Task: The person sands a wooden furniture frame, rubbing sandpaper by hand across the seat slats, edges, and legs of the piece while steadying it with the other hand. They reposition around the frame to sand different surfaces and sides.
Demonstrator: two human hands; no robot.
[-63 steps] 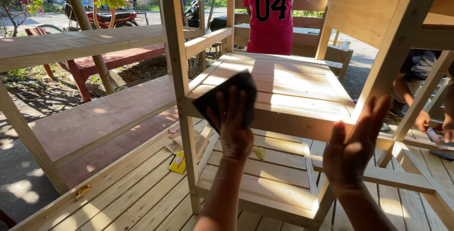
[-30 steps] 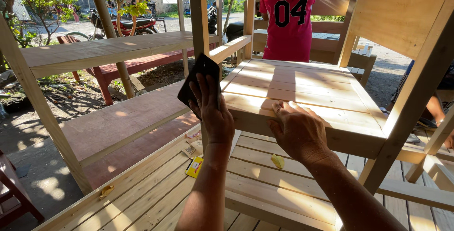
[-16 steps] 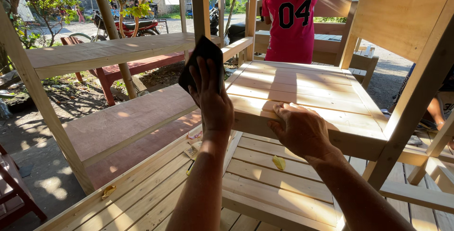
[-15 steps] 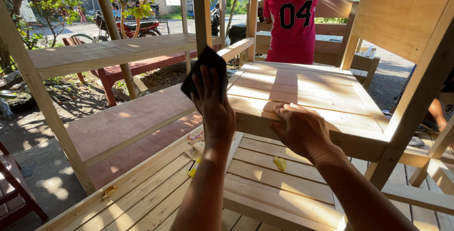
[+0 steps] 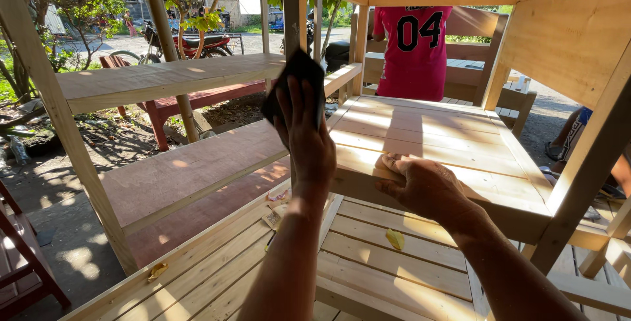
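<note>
My left hand (image 5: pixel 307 138) presses a dark sheet of sandpaper (image 5: pixel 294 76) flat against an upright wooden post (image 5: pixel 293 7) at the corner of a pale slatted wooden table (image 5: pixel 453 136). The fingers are spread over the sheet, and my forearm rises from the bottom of the view. Resting on the table's near edge to the right of the post is my right hand (image 5: pixel 422 186), which holds nothing.
A person in a pink numbered jersey (image 5: pixel 414 44) stands beyond the table. A wooden bench seat (image 5: pixel 197 163) and a shelf board (image 5: pixel 164 79) lie to the left. Another post (image 5: pixel 582 176) stands at right. Slatted flooring (image 5: pixel 368 262) carries yellow scraps. Parked motorbikes stand in the background.
My right hand has come down from mid-air onto the table's near edge. My left hand has moved the sandpaper up the post, sliding slightly down and back up.
</note>
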